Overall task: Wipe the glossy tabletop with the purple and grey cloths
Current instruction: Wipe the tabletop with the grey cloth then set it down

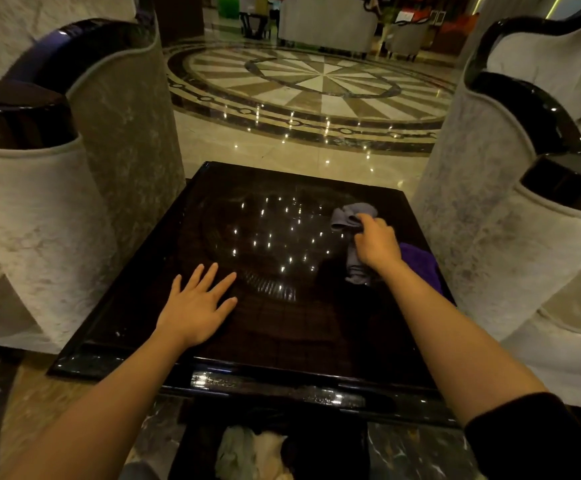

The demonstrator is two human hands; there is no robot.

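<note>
A dark glossy square tabletop (143,289) fills the middle of the view and mirrors small ceiling lights. My right hand (377,242) grips a bunched grey cloth (346,216) near the table's far right side; a strip of that cloth hangs down below the hand. A purple cloth (424,265) lies on the table's right edge, partly hidden behind my right wrist and forearm. My left hand (197,306) rests flat on the tabletop at the near left, fingers spread, holding nothing.
Pale upholstered armchairs with black glossy arm caps stand close on the left (39,209) and right (524,216) of the table. A polished marble floor with a round inlay (317,81) lies beyond. Crumpled pale cloths (251,452) sit below the table's near edge.
</note>
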